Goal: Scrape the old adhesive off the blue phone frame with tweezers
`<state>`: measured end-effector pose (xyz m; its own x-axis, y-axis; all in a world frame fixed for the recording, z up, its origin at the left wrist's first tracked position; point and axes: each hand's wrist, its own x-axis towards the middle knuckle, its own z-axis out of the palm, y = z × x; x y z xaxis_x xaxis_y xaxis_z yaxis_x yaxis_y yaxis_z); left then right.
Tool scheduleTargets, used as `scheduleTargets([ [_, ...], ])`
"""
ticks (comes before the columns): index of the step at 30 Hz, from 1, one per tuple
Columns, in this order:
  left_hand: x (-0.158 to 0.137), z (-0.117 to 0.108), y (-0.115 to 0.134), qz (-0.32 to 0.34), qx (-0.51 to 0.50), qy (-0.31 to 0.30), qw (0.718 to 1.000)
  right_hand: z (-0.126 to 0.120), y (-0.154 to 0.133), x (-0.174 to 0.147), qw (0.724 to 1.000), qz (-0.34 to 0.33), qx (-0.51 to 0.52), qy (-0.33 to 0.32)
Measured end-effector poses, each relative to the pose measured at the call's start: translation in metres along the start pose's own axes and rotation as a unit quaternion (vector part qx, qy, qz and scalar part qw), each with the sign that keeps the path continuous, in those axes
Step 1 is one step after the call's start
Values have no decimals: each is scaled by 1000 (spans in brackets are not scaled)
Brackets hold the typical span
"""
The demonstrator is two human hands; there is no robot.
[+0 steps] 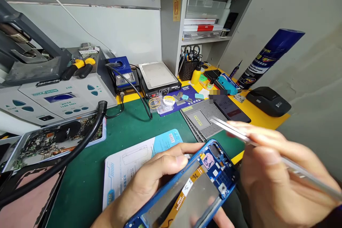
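Note:
My left hand (157, 171) grips a blue phone frame (199, 192) by its sides, tilted toward me. An orange flex cable (184, 196) with a white label and handwritten marks runs along the inside of the frame. A small circuit board (213, 165) shows at the frame's upper end. In my right hand (283, 171) is a pair of metal tweezers (235, 132), pinched between thumb and fingers. The tweezers' tips point up and left, apart from the frame. Beneath the frame, a white and blue printed package (128, 160) lies on the green mat (128, 121).
At left stands a rework station (58, 96) with a black hose (88, 139) arching over a tray of circuit boards (58, 139). Farther back are a hot plate (157, 74), a perforated pad (197, 114) and a phone (232, 108). A tall blue spray can (267, 60) leans at right.

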<state>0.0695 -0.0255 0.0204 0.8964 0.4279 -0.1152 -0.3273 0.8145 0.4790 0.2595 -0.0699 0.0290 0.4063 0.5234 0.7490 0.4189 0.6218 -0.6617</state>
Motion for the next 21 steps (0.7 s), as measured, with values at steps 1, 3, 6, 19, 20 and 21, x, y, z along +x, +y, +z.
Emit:
scheduleTargets([
  [1, 1, -2, -1, -8, 9, -24, 1000, 1, -1, 7, 998, 27, 26, 45],
  [3, 2, -4, -1, -34, 15, -40, 999, -1, -3, 22, 998, 29, 50, 14],
  [6, 0, -4, 2, -73, 13, 2, 997, -10, -4, 39, 992, 102, -37, -66],
  [19, -1, -12, 1, -89, 27, 33, 995, -11, -12, 30, 788, 454, 46, -413],
  [20, -1, -13, 1, -88, 22, 49, 995, -12, -12, 29, 789, 456, 49, -408],
  [21, -1, -14, 0, -90, 14, 58, 994, -12, -12, 28, 790, 457, 54, -405],
])
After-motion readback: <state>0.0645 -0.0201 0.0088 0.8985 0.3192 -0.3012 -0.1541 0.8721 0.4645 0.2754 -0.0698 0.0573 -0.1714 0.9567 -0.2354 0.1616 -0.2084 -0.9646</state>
